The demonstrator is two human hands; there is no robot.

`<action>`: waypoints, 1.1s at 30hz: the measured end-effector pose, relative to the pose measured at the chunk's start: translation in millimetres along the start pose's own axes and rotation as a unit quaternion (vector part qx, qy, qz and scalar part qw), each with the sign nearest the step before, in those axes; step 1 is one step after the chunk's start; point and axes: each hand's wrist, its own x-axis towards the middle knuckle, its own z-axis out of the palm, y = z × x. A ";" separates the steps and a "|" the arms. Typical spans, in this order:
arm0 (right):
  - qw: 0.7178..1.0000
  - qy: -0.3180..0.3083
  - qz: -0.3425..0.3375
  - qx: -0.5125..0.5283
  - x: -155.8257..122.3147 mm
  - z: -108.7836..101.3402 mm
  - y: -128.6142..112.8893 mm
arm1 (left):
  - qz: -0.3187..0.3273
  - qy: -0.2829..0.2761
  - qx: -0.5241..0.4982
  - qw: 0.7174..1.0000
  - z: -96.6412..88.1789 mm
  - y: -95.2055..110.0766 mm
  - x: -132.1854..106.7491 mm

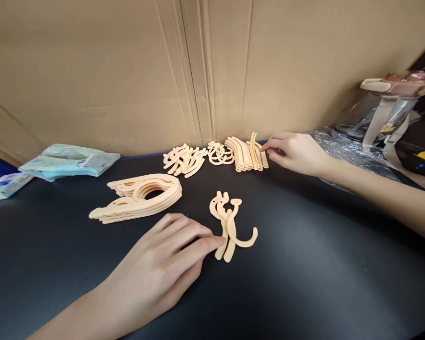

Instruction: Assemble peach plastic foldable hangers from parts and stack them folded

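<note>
My left hand (177, 259) rests on the table, fingers stretched out, its index fingertip touching a small group of beige plastic pieces. That group holds two notched arms (229, 248) lying side by side and a curved hook (246, 243) with a ring-shaped end across them. At the back, my right hand (292, 151) reaches to the right end of a row of beige strips (242, 153). Its index fingertip meets the outermost strip, and the thumb is apart from the index finger. One strip (252, 144) stands higher than those beside it.
Left of centre lies a stack of beige looped frames (156, 203). Behind it are a pile of notched arms (186, 160) and several hooks (219, 153). Tissue packs (69, 160) lie at the left. A strapped bottle (389, 108) and clear plastic wrap (343, 156) stand right, before a cardboard wall (127, 71).
</note>
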 end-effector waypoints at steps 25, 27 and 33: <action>0.982 -0.063 0.147 0.101 6.7 2.0 -8.6 | -0.005 -0.001 0.002 1.000 0.1 0.9 0.3; 0.976 -0.065 0.164 0.125 7.9 4.1 -9.3 | -0.013 -0.004 0.007 1.000 -0.4 2.1 -0.2; 0.971 -0.037 0.185 0.148 8.5 0.4 -3.0 | -0.015 -0.004 0.019 1.000 -1.3 2.9 -0.4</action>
